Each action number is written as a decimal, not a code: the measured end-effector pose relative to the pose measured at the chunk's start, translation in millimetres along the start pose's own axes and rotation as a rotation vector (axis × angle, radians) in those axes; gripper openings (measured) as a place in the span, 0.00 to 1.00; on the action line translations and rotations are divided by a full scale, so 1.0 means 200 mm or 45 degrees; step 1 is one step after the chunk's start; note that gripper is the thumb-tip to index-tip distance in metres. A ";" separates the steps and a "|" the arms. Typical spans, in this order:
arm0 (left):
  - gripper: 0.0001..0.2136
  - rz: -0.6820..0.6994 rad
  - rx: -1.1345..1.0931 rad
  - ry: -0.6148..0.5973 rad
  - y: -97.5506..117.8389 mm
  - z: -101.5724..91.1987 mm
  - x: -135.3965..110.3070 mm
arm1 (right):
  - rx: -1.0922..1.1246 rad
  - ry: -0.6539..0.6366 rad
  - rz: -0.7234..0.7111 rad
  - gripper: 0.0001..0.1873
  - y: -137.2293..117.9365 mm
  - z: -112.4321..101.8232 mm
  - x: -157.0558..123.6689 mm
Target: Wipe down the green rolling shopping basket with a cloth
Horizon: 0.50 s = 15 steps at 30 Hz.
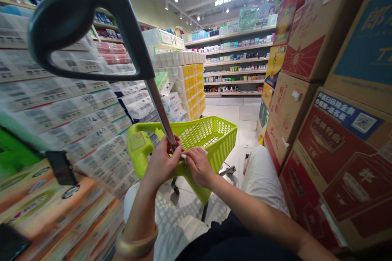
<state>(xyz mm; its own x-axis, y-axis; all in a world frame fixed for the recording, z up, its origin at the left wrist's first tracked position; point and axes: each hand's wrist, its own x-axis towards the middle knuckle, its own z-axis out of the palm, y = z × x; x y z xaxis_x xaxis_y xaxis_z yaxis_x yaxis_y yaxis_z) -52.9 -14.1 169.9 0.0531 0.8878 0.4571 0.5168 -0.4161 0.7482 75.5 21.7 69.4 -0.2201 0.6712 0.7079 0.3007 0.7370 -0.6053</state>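
A metal pole (161,108) with a dark grey looped handle (134,40) rises slantwise toward the upper left. My left hand (163,159) is closed around its lower part, with a gold-coloured bangle (136,244) on that wrist. Close beside it, my right hand (198,166) has its fingers pressed together on a small white scrap (183,156), perhaps tissue, against the pole's lower end. Both hands are over the near end of a lime-green shopping cart (225,140) with a perforated basket. The pole's foot is hidden behind my hands.
Stacked cartons (294,110) wall the right side. On the left stand piles of wrapped paper packs (79,106) and orange packs (55,212), with a dark phone-like device (62,167) by them. Shelves of small boxes (235,55) line the back beyond the tiled floor (245,110).
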 end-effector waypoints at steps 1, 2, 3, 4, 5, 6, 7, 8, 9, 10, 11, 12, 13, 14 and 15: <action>0.13 -0.002 -0.001 -0.005 0.01 0.00 0.00 | 0.001 -0.016 -0.025 0.16 -0.01 0.00 0.00; 0.13 -0.004 -0.001 -0.014 0.01 -0.01 0.00 | -0.002 -0.038 -0.044 0.16 0.00 -0.01 0.00; 0.13 -0.005 -0.002 -0.023 0.02 -0.01 -0.01 | -0.009 -0.060 -0.056 0.17 0.02 -0.02 0.00; 0.13 -0.006 -0.002 -0.030 0.03 -0.01 -0.01 | -0.018 -0.079 -0.059 0.17 0.06 -0.04 0.00; 0.13 -0.006 0.001 -0.030 0.03 -0.01 -0.01 | -0.029 -0.088 -0.052 0.17 0.10 -0.06 0.00; 0.12 -0.005 0.005 -0.028 0.03 -0.01 -0.01 | -0.045 -0.082 -0.033 0.18 0.14 -0.07 0.00; 0.12 -0.002 0.010 -0.021 0.03 -0.01 -0.01 | -0.066 -0.064 -0.002 0.19 0.18 -0.09 0.00; 0.12 0.000 0.017 -0.016 0.02 -0.01 -0.01 | -0.094 -0.039 0.036 0.19 0.22 -0.10 0.00; 0.12 0.002 0.026 -0.012 0.01 -0.01 -0.01 | -0.128 -0.008 0.079 0.19 0.24 -0.10 0.00; 0.12 0.004 0.036 -0.007 0.00 -0.01 -0.01 | -0.161 0.022 0.121 0.19 0.24 -0.09 0.00; 0.12 0.006 0.046 -0.002 -0.01 -0.01 -0.01 | -0.184 0.044 0.154 0.19 0.24 -0.08 0.00; 0.12 0.009 0.059 0.005 -0.02 -0.01 -0.01 | -0.193 0.053 0.169 0.18 0.21 -0.07 0.00; 0.12 0.012 0.077 0.016 -0.03 -0.01 -0.01 | -0.186 0.048 0.163 0.18 0.18 -0.05 0.00; 0.12 0.014 0.097 0.029 -0.04 -0.01 -0.01 | -0.170 0.032 0.142 0.16 0.14 -0.03 0.00; 0.12 0.016 0.119 0.044 -0.04 -0.02 -0.01 | -0.152 0.008 0.112 0.15 0.09 -0.02 0.00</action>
<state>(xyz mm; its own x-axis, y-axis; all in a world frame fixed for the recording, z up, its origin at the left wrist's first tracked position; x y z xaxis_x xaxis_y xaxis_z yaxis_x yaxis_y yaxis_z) -60.1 -13.6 163.8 0.0313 0.8745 0.4839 0.5937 -0.4058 0.6949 84.0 35.2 59.1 -0.1820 0.7320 0.6566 0.4269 0.6603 -0.6178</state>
